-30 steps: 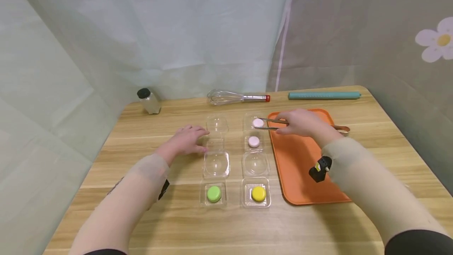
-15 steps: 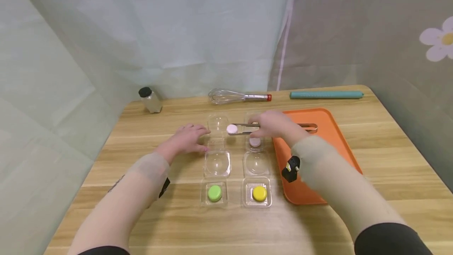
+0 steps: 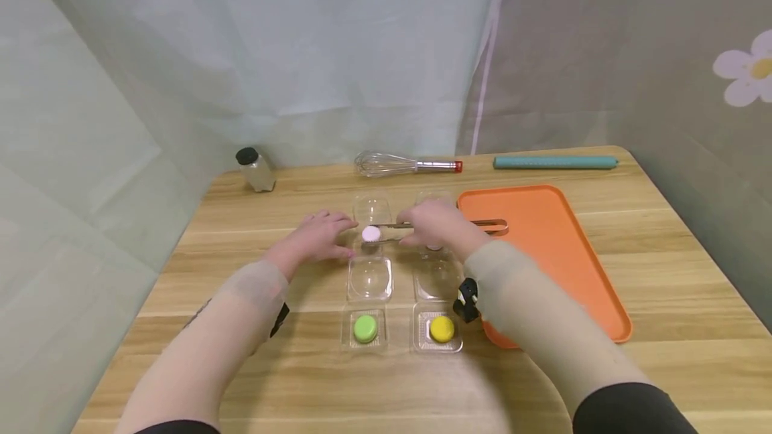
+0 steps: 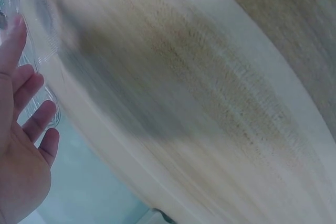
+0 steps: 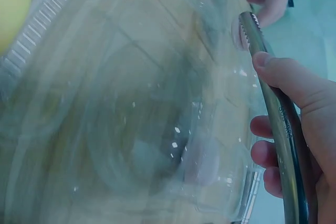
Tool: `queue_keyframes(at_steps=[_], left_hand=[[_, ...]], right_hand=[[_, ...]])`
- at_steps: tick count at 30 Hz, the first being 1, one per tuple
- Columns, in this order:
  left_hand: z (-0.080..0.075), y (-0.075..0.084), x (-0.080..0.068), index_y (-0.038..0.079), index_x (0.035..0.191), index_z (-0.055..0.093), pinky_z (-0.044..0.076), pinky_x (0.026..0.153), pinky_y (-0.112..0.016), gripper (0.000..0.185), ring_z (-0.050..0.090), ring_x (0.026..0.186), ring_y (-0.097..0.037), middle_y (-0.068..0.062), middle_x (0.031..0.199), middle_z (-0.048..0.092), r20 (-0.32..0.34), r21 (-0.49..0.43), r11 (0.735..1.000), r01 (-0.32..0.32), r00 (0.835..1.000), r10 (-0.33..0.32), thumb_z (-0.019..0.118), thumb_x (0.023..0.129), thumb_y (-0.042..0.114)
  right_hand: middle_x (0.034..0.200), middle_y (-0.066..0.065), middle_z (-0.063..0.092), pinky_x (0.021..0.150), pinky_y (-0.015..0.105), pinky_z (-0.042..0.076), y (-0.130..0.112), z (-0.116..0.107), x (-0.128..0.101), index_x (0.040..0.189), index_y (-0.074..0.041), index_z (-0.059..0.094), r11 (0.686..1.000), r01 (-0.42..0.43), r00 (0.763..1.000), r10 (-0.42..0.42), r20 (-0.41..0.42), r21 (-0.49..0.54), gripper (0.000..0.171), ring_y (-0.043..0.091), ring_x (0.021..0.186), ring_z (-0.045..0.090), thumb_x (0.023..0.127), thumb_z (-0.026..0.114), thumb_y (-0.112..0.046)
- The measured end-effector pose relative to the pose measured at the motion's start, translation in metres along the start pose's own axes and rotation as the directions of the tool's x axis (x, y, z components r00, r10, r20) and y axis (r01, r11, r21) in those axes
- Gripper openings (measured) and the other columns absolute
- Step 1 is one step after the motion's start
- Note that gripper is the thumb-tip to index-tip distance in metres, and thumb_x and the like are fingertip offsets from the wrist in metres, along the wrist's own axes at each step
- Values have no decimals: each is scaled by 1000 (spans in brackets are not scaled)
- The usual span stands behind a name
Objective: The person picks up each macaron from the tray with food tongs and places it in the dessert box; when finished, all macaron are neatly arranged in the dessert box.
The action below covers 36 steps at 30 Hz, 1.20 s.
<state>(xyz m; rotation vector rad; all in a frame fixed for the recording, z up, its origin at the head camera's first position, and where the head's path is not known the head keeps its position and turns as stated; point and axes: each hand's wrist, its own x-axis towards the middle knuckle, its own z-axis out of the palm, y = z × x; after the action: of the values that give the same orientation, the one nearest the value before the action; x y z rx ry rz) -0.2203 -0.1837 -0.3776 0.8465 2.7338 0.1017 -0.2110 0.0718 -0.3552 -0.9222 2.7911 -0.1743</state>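
My right hand (image 3: 435,225) grips metal tongs (image 5: 278,114) around their middle. Between the tips of the tongs is a pale pink macaron (image 3: 370,234), over the base of the far-left clear plastic box (image 3: 372,206). Just left of that box lies my left hand (image 3: 316,236), fingers spread loosely and holding nothing; whether they touch its edge I cannot tell. A second pink macaron (image 3: 434,247) sits in the far-right box, mostly hidden under my right hand. Nearer me, a green macaron (image 3: 364,329) and a yellow macaron (image 3: 442,329) each sit in an opened clear box.
An orange tray (image 3: 543,246) lies to the right, partly beneath my right forearm. Along the back are a whisk (image 3: 410,165), a teal rod-shaped thing (image 3: 555,162) and a black-capped jar (image 3: 256,169). Fabric hangs behind the wooden table (image 3: 301,380).
My right hand has carried the pink macaron in the tongs leftward from the far-right box's area to the far-left box, and lower. My left hand has stayed in place.
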Motion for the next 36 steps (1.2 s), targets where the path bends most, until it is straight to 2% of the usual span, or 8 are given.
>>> queue_keyframes(at_steps=[9, 21, 27, 36], left_hand=[[3, 0, 5, 8, 140, 42, 22, 102, -64, 73, 34, 127, -42, -16, 141, 41, -14, -4, 1000, -10, 1000, 10, 67, 82, 44], [3, 2, 8, 7, 139, 44, 23, 102, -63, 70, 35, 127, -41, -16, 140, 43, -22, -3, 1000, -12, 1000, 12, 68, 83, 41], [2, 4, 8, 7, 139, 44, 23, 102, -64, 70, 36, 126, -41, -17, 139, 43, -18, -5, 1000, -15, 1000, 15, 68, 82, 40], [0, 5, 7, 7, 138, 44, 23, 102, -64, 69, 35, 126, -40, -16, 139, 43, -20, -23, 1000, -9, 1000, 8, 68, 82, 41]], right_hand=[[99, -4, 68, 67, 38, 48, -7, 10, 10, 111, -22, 65, 998, -57, 998, 58, 7, -41, 38, 19, 81, 60, 80, 68, -44], [107, -2, 66, 78, 40, 50, -13, 12, 14, 113, -20, 65, 995, -90, 995, 92, 38, -53, 42, 20, 93, 61, 80, 69, -44], [107, -3, 66, 77, 39, 50, -15, 11, 13, 114, -19, 65, 995, -98, 994, 99, 44, -36, 42, 18, 91, 61, 80, 69, -43], [101, -3, 67, 75, 38, 50, -17, 6, 13, 111, -19, 65, 993, -92, 994, 96, 56, -73, 40, 18, 88, 61, 80, 69, -44]])
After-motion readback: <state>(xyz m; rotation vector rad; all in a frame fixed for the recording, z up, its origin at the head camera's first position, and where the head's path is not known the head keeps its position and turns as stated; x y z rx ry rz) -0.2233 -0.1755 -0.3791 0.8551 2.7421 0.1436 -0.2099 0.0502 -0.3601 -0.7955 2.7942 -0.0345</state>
